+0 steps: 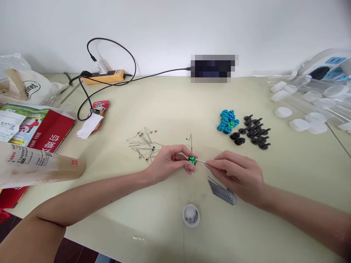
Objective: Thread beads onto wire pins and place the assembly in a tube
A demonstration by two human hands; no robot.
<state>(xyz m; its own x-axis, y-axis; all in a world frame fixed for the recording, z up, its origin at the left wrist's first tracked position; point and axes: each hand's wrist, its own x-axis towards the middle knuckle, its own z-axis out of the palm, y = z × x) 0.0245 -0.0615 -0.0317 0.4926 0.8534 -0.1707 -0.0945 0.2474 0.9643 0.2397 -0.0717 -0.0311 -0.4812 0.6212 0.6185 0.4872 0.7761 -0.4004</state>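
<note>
In the head view, my left hand (175, 160) pinches a small shiny green metal part (192, 160) between thumb and fingers. A thin bent metal wire (191, 145) with a hooked end stands upright from its top. My right hand (238, 173) grips a thin metal rod (201, 161), perhaps a hex key, whose tip meets the green part's right side. Below that hand lies a row of bent metal rods (222, 191). A small white cup (191, 225) with several tiny metal pieces in it stands nearer me. Left of my left hand are scattered bent wires (142, 144) with small coloured ends.
Blue ring-like parts (226, 118) and black knobbed parts (257, 135) lie in groups at right. Farther right are white caps (307, 122) with clear tubes. A drink cup (41, 164), red box (60, 128), yellow power strip (106, 76) and cables occupy the left.
</note>
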